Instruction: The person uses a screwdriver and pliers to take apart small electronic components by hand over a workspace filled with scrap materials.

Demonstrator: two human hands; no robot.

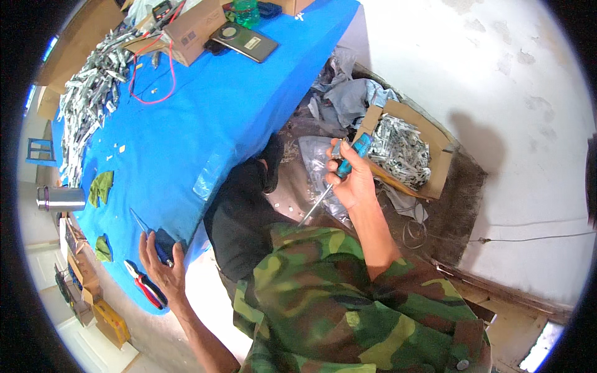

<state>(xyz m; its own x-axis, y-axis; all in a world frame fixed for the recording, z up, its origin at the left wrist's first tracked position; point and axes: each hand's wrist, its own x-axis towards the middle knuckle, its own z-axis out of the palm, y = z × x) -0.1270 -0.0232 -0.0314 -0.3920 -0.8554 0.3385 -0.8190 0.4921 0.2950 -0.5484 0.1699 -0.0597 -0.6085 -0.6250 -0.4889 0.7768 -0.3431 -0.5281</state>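
My right hand (pixel 353 177) is raised right of centre, closed around a screwdriver with a teal handle (pixel 361 145); its long metal shaft points down and left. A small metallic piece (pixel 336 149) shows between thumb and forefinger, its kind unclear. On the blue-covered table (pixel 242 81), at the near left corner, my left hand (pixel 165 273) curls its fingers and thumb about the dark blue handle of a second screwdriver (pixel 163 252), whose thin shaft points away to the far left. Red-and-black pliers (pixel 147 286) lie just left of that hand.
Silvery parts are heaped along the table's left side (pixel 93 93), near a steel cup (pixel 61 199) and green cloths (pixel 101 188). A phone (pixel 244 41) and red cable (pixel 175 81) lie farther back. An open carton (pixel 443 166) of similar parts sits on the floor, right, beside plastic bags.
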